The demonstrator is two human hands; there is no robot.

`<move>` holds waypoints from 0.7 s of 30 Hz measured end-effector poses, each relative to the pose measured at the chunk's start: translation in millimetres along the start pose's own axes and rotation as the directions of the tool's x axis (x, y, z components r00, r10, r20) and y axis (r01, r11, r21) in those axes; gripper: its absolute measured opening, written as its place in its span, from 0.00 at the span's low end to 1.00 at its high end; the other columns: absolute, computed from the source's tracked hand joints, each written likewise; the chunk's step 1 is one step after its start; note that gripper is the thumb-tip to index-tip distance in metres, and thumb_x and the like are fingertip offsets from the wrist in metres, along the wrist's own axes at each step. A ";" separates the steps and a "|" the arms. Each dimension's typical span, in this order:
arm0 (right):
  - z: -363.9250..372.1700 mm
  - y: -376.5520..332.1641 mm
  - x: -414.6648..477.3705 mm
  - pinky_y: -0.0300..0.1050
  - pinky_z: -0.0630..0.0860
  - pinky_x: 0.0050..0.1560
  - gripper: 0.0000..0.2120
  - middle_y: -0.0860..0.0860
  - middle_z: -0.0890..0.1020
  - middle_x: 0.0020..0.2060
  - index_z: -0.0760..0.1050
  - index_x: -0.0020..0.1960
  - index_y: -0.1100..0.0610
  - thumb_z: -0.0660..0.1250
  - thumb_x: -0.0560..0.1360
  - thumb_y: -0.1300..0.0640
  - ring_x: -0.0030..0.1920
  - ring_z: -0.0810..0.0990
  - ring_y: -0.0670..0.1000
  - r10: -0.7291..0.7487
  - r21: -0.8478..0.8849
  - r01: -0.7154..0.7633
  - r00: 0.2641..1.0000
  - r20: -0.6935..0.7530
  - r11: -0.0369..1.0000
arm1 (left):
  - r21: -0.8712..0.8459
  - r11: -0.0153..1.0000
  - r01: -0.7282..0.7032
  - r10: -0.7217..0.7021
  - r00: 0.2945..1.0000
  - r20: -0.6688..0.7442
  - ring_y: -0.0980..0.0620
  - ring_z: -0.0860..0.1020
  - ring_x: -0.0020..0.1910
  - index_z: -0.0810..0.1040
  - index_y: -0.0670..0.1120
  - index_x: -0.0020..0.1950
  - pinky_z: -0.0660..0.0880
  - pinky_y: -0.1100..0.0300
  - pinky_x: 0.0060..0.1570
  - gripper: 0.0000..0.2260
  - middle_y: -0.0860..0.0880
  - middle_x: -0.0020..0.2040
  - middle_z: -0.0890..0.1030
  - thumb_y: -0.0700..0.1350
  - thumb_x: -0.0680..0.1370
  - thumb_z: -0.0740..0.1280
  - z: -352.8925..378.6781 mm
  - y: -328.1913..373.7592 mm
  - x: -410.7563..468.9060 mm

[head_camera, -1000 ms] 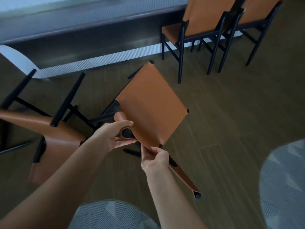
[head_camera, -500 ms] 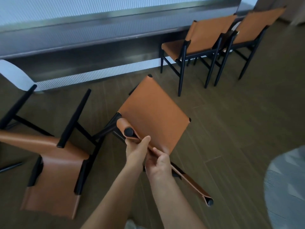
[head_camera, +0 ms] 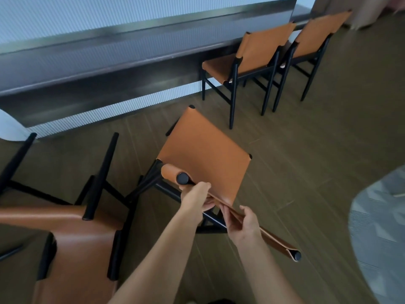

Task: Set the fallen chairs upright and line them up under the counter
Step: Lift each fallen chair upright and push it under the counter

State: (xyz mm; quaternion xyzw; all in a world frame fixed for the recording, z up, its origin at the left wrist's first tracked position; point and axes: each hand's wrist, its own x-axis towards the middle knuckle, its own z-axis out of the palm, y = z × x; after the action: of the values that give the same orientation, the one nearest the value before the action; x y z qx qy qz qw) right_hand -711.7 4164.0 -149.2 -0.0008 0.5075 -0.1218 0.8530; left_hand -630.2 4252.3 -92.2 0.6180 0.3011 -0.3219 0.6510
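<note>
Hands both clamp the backrest of the held chair. Left hand curls round the top edge just beside the rolled left end with its black cap. Right hand grips the same edge further along toward 4 o'clock. The two are near each other but not touching, with a short bare strip of leather between them.

Backrest runs diagonally from centre frame down to 5 o'clock and ends in a second black cap. Held chair sits centre frame, tan leather seat facing up and pointing to 11 o'clock at the counter. Black frame shows at the seat's 8 o'clock side. Cannot tell whether all its legs are on the floor. It stands out on open floor, well short of the counter.

Fallen chair lies on the floor at 8 o'clock, two black legs pointing toward 12 o'clock, tan leather toward the bottom edge. Its frame is close against the held chair's frame; contact unclear.

Near upright chair and far upright chair stand side by side at 1 o'clock, seats toward the counter edge, backs to the room. Counter runs long and dark from 10 to 1 o'clock, with a ribbed white panel below it. Floor is wood plank. Grey rug lies at 4 o'clock by the right edge.
</note>
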 end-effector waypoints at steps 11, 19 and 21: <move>62.5 -10.3 11.1 0.54 0.81 0.27 0.18 0.71 0.76 0.59 0.66 0.67 0.75 0.56 0.78 0.71 0.54 0.79 0.71 -0.045 -0.218 0.055 0.998 0.051 0.974 | -0.128 0.986 -0.108 0.115 0.992 0.045 0.45 0.82 0.46 0.69 0.42 0.67 0.83 0.52 0.43 0.20 0.40 0.57 0.79 0.30 0.75 0.61 -3.7 41.2 16.2; 113.3 -27.5 15.1 0.57 0.81 0.26 0.13 0.67 0.79 0.46 0.68 0.60 0.71 0.56 0.77 0.73 0.42 0.80 0.68 -0.036 -0.422 0.083 0.992 0.118 0.903 | -0.366 0.927 -0.083 0.089 0.996 -0.001 0.41 0.82 0.48 0.69 0.38 0.65 0.81 0.54 0.32 0.18 0.37 0.51 0.80 0.29 0.75 0.60 -1.7 56.2 24.8; 126.1 -23.6 16.8 0.58 0.81 0.29 0.10 0.65 0.78 0.44 0.68 0.56 0.68 0.56 0.77 0.74 0.41 0.80 0.66 -0.010 -0.476 0.071 0.992 0.129 0.877 | -0.431 0.900 -0.072 0.056 0.997 -0.048 0.41 0.82 0.43 0.70 0.36 0.63 0.80 0.55 0.28 0.16 0.37 0.46 0.80 0.30 0.76 0.60 -6.0 59.0 26.7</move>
State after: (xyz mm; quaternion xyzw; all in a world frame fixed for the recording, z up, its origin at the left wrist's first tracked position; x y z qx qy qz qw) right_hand -599.8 4122.2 -99.6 -0.2299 0.4686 -0.0102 0.8529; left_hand -567.2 4258.7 -77.6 0.4734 0.3555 -0.2150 0.7767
